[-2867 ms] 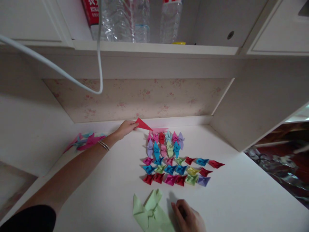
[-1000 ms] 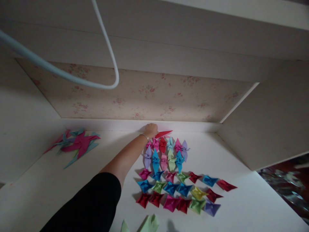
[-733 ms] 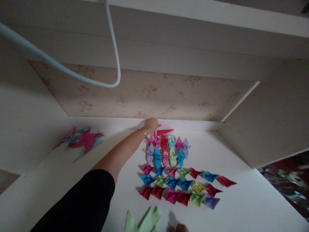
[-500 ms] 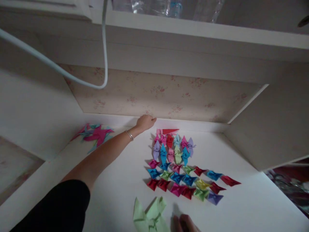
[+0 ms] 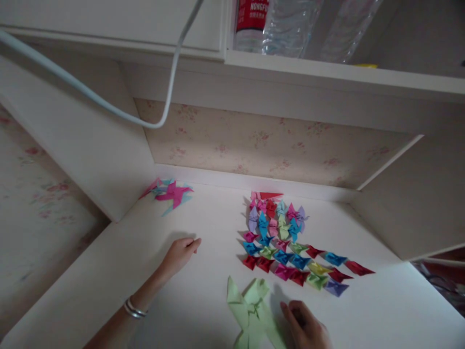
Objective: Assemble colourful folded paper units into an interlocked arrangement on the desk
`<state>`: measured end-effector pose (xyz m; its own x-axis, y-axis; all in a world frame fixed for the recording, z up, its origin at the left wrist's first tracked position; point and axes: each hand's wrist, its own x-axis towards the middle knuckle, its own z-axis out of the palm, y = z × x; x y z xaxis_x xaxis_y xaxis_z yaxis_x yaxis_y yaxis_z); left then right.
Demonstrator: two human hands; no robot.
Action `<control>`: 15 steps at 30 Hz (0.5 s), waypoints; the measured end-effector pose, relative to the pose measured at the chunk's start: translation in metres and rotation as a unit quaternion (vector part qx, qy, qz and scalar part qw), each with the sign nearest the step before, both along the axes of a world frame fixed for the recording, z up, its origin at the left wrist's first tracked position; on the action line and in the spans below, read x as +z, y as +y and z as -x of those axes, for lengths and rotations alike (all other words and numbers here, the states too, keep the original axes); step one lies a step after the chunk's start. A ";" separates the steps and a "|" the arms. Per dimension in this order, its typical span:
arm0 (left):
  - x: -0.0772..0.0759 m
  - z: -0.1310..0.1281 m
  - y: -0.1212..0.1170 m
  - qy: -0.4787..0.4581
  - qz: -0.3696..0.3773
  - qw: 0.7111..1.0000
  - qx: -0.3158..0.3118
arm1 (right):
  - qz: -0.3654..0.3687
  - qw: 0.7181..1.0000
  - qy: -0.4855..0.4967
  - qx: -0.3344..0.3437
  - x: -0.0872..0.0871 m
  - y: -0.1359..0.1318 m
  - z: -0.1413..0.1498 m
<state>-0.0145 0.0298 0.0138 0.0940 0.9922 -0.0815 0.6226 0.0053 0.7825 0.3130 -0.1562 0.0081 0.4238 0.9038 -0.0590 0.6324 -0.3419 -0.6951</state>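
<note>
My left hand point(image 5: 182, 253) is closed above the white desktop, left of the paper figures, its thumb toward the right. The inside of its fist is hidden. At the bottom, my right hand point(image 5: 307, 324) is loosely curled, with nothing showing in its fingers. Just left of it lies a large pale green folded paper figure point(image 5: 252, 310) with several pointed arms. Beyond both hands, small folded paper figures in many colours sit in rows, among them a yellow one point(image 5: 319, 268) and a purple one point(image 5: 336, 288). A flat red paper piece point(image 5: 271, 196) lies behind them.
Pink and blue folded papers point(image 5: 174, 194) lie in the back left corner of the white desktop point(image 5: 210, 218). A white cable point(image 5: 119, 112) hangs across the upper left. Overhead, a shelf point(image 5: 327, 72) holds clear plastic bottles point(image 5: 286, 29). Side panels bound the desk.
My left hand has drawn back from the rear edge of the desk toward me. More of my right hand and the green paper figure shows as the view has shifted.
</note>
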 end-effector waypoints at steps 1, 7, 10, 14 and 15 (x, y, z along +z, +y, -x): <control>-0.004 0.002 -0.004 -0.009 0.006 1.000 0.004 | -0.005 1.000 0.014 0.010 0.005 0.004 0.003; -0.007 0.003 -0.006 -0.038 0.010 0.999 0.005 | -0.020 0.982 0.047 0.184 0.058 0.057 0.064; -0.008 0.006 -0.006 -0.050 -0.002 0.999 -0.016 | -0.027 0.943 0.024 0.331 0.084 0.094 0.117; -0.008 0.009 -0.003 -0.082 0.033 0.996 -0.001 | -0.037 0.867 -0.083 0.490 0.097 0.154 0.194; -0.008 0.008 -0.002 -0.081 0.044 0.996 0.014 | -0.026 0.846 -0.140 0.514 0.096 0.170 0.213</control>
<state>-0.0229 0.0281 0.0060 0.0848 0.9844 -0.1541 0.4864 0.0941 0.8687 0.1004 0.0139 0.1040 -0.5964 0.8020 -0.0342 0.7195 0.5151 -0.4658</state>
